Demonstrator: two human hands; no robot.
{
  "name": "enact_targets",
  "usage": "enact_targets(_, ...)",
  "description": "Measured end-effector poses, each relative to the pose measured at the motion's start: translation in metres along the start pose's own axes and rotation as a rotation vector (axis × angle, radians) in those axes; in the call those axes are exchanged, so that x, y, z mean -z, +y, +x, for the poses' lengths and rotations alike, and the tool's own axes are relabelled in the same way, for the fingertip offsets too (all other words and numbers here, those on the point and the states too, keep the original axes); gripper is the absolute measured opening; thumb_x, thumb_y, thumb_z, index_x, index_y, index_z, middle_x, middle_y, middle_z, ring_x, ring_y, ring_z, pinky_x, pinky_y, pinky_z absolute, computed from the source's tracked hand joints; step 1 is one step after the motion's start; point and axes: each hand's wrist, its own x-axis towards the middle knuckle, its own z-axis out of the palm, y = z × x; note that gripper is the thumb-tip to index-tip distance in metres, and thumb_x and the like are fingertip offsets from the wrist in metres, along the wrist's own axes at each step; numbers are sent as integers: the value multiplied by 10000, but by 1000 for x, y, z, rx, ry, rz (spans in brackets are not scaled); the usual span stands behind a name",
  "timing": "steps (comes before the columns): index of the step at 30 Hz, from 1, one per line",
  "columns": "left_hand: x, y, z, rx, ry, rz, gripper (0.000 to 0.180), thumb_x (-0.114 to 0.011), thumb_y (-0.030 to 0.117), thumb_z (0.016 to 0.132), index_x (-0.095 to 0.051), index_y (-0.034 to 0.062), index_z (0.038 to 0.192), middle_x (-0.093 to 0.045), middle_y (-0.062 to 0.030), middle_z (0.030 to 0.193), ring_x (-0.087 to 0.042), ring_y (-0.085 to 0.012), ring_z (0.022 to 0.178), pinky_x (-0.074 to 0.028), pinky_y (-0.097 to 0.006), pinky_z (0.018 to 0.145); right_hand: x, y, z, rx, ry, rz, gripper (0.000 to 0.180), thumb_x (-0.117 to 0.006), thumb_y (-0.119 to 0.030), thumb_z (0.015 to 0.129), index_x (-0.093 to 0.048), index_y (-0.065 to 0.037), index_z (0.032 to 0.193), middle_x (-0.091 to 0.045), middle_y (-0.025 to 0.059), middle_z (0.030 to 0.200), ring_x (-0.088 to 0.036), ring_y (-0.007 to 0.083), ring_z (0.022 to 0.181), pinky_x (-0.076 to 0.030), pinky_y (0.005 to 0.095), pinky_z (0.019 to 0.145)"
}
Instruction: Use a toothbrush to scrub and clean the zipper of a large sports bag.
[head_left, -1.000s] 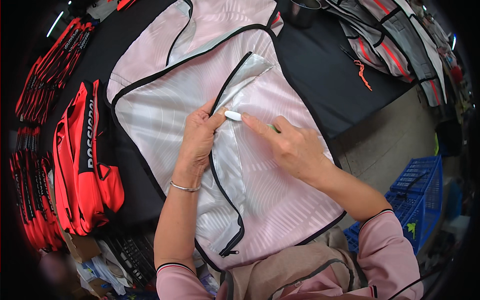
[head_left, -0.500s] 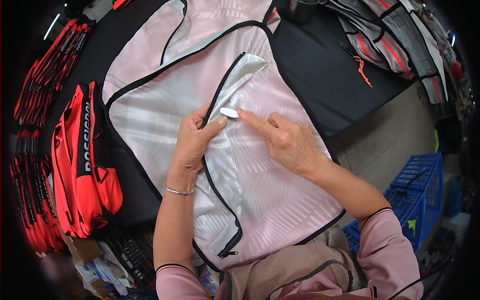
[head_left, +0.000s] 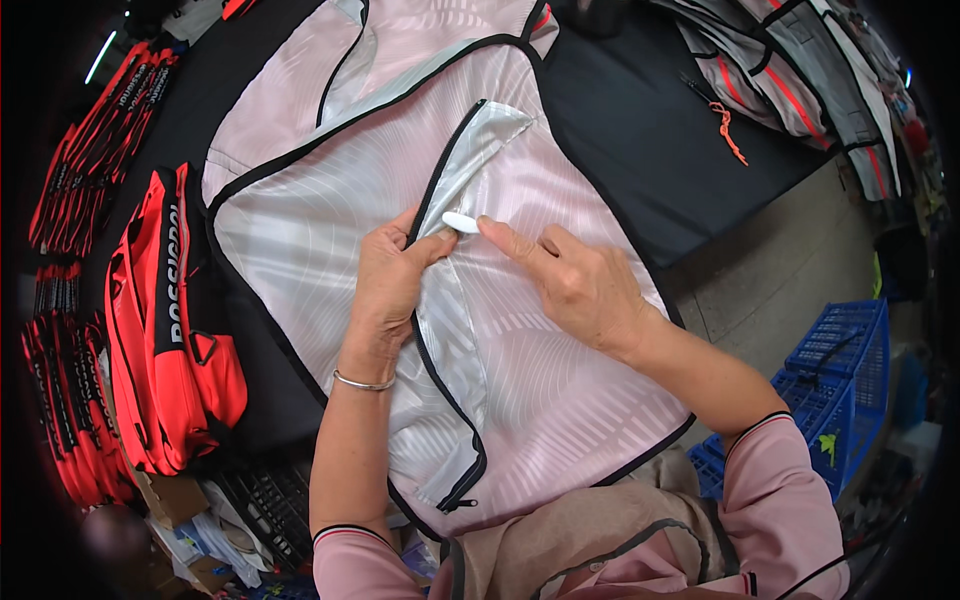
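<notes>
A pale pink and silver fabric panel point(head_left: 570, 400) with black bound edges lies across the table, close to my body. Down its middle runs a black zipper point(head_left: 445, 395) beside a shiny silver strip, its pull at the lower end. My left hand point(head_left: 392, 272) pinches the fabric at the zipper edge, thumb on top and fingers partly hidden beneath. My right hand point(head_left: 580, 285) holds a small white oval piece point(head_left: 460, 223), possibly tailor's chalk, between its fingertips. The piece lies over the silver strip, just beside my left thumb.
Red and black bags point(head_left: 165, 330) lie at the left, with more stacked at the far left. Grey bag parts with orange stripes point(head_left: 770, 90) occupy the far right of the black table point(head_left: 650, 190), near an orange cord point(head_left: 728, 135). Blue crates point(head_left: 840, 370) stand on the floor at right.
The white piece has tilted slightly over the silver strip, with its right end a little higher. Both hands keep nearly the same place, and the view has shifted slightly.
</notes>
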Motion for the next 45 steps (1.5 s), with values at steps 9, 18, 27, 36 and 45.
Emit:
enact_targets(9,-5,1,-5,37,19,-77,358,-634,-29,889,-644,-67,1245,-706,-37,961,-635,-75,770,-510,-219,702,1,-1,1,14,-4,14,588,-583,-20,861,-577,-230,1410,-549,106,721,-584,305,558,-493,440,511)
enact_targets(18,-4,1,-3,1,5,-46,415,-588,-26,876,-616,-53,1289,-693,-32,979,-617,-56,781,-501,-214,714,3,14,23,-113,47,-18,583,-582,-13,858,-581,-221,1403,-599,132,754,-656,336,667,-530,457,584)
enact_targets(27,-14,-4,-1,-271,318,222,397,-562,103,899,-589,-74,1253,-668,-71,970,-576,-103,883,-470,-248,799,34,18,61,-310,189,507,334,-567,-132,997,-631,-53,1315,-633,174,739,-579,189,608,-496,320,645)
enact_targets(36,-38,21,1,-770,403,1087,251,-704,146,859,-678,46,1088,-665,-133,737,-634,-362,626,-511,-425,620,47,34,83,-77,340,304,363,-687,-117,883,-665,-36,1236,-645,135,853,-648,241,738,-522,342,717)
enact_targets(45,-32,20,29,-923,301,1000,171,-657,43,842,-704,0,1001,-667,-163,819,-624,-317,694,-488,-381,646,50,44,120,61,-3,87,370,-728,-46,772,-658,-42,1135,-708,138,967,-685,337,919,-537,440,788)
